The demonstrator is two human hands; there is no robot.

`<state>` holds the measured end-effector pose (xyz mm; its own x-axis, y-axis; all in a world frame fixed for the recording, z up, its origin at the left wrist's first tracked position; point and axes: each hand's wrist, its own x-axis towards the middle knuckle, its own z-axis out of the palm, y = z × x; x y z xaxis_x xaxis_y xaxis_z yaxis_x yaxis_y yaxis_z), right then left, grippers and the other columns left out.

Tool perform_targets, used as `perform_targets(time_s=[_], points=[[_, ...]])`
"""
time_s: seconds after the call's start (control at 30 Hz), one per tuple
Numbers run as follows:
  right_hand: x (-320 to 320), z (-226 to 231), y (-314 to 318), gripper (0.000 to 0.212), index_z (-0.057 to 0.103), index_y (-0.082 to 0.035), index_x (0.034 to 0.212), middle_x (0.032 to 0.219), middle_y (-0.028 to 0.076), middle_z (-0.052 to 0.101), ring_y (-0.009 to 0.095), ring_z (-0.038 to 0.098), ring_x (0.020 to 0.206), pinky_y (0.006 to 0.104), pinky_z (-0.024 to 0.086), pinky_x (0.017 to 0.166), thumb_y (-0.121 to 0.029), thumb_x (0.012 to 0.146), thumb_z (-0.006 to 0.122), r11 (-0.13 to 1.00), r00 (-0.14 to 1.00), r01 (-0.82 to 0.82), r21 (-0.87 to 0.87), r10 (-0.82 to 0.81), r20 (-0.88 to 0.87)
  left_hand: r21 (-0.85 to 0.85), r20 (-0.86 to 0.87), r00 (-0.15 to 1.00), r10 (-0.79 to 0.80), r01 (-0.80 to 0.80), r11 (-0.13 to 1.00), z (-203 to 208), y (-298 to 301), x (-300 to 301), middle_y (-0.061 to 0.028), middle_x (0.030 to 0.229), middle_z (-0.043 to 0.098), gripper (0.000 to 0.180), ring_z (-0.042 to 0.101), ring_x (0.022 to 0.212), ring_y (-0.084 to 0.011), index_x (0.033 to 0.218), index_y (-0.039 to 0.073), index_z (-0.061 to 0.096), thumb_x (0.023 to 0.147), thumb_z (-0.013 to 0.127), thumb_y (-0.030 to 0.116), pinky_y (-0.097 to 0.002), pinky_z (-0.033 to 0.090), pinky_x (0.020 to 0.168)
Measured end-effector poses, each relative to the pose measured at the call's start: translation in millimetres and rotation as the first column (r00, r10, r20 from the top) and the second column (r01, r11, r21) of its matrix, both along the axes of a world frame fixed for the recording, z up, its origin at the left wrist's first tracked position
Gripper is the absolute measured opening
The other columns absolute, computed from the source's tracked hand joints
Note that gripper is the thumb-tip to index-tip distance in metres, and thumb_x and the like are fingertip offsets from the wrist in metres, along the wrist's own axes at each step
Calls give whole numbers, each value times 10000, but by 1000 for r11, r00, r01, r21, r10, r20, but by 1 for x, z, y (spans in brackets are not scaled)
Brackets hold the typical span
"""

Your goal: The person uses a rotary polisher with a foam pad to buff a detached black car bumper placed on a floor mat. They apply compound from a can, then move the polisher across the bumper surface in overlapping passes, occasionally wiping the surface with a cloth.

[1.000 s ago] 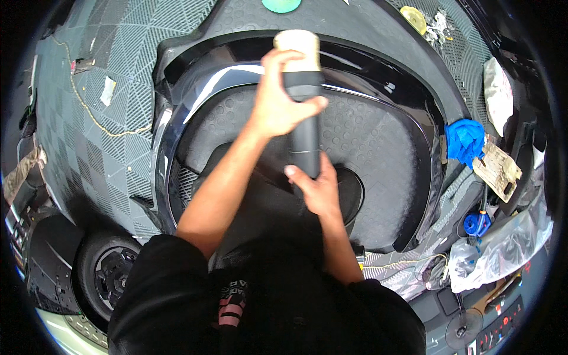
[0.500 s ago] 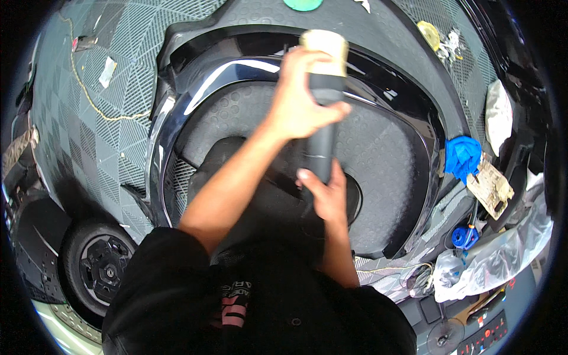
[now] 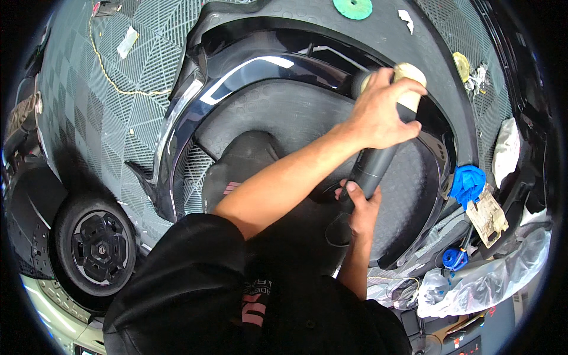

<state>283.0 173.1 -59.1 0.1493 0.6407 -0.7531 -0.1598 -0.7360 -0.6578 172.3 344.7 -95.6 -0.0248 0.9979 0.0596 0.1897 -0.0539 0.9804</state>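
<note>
A black power polisher [image 3: 374,167] with a cream-coloured head slants across the right of the middle. My left hand [image 3: 378,115] wraps over its head end from above, thumb along the body. Lower down, my right hand [image 3: 363,208] grips the rear of the body, where a thin cord hangs off. A round dark pad [image 3: 359,84] shows beside my left fingers, at the upper right stretch of a glossy black curved car panel [image 3: 236,70]. My hand and the tool hide part of the panel there, so I cannot tell how the pad meets it.
The panel arches around a grey textured mat [image 3: 284,103]. A green disc [image 3: 353,7] lies beyond it. Right of the panel are a blue cloth [image 3: 468,184], a stained board [image 3: 487,219] and a clear plastic bag [image 3: 485,281]. A car wheel [image 3: 97,248] stands at left.
Both hands and the polisher have moved right across the panel, and the tool has turned from nearly upright to a slant. My view has shifted too. The grip stays on.
</note>
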Motion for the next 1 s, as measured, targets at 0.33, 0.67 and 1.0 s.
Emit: perform_targets(time_s=[0.33,0.67,1.0], points=[[-86,-21,6,547,582,7,1257,1017,53,667,145,613,899,318,521,835,-148,813,864,925,930,-363,113,367,-17,104,-138,971,193,-180,978,-5,-27,-135,-147,1218,591,604,573,1189,-315,1242,106,653,677,857,172,-434,456,1051],[-141,-19,12,738,553,-10,1368,1101,136,721,228,702,1008,377,542,918,-270,771,900,819,823,-566,92,568,4,-89,-81,946,315,-321,943,1,-56,-213,-130,1243,542,619,563,1184,-288,1282,96,611,711,841,162,-420,461,1043],[-105,-18,10,642,597,10,1267,1068,108,708,205,665,952,362,530,889,-291,789,902,848,853,-520,101,522,15,58,-231,926,300,-294,954,-4,-44,-175,-133,1263,606,641,578,1170,-263,1270,74,629,695,870,223,-410,474,1026]])
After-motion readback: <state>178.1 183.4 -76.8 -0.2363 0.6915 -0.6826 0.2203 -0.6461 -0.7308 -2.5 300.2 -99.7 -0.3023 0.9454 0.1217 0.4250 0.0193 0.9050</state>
